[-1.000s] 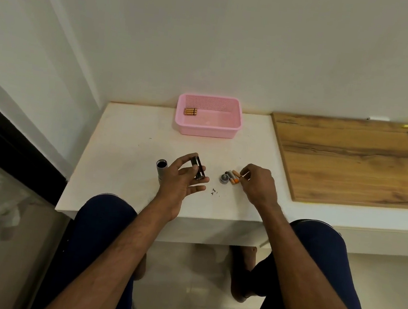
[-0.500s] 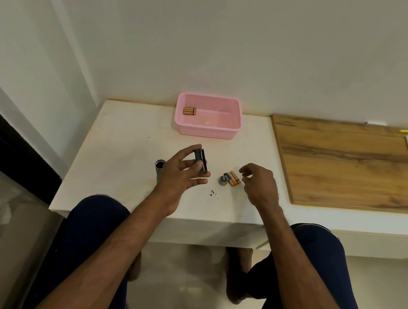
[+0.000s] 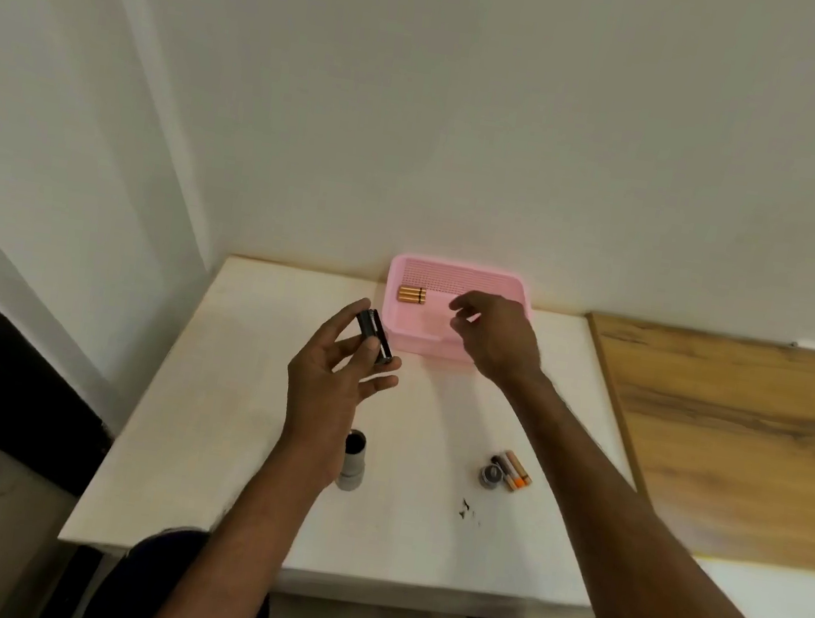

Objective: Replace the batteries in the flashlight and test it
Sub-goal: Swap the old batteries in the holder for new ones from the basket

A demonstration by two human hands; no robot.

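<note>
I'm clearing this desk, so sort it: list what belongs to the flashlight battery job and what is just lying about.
For the job: battery holder in the left hand; flashlight body; end cap; orange-tipped batteries beside it; gold batteries in the pink basket the right hand hovers over.
Lying about: wooden board; dark specks on the table.

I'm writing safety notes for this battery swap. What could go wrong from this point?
1. The batteries on the table, beside the cap, could get mixed up with the gold batteries in the pink basket under the right hand.
2. The flashlight tube sits loose by the left forearm; a nudge might knock it away.
3. The left hand holds the battery holder by fingertips in mid-air; it may slip.
</note>
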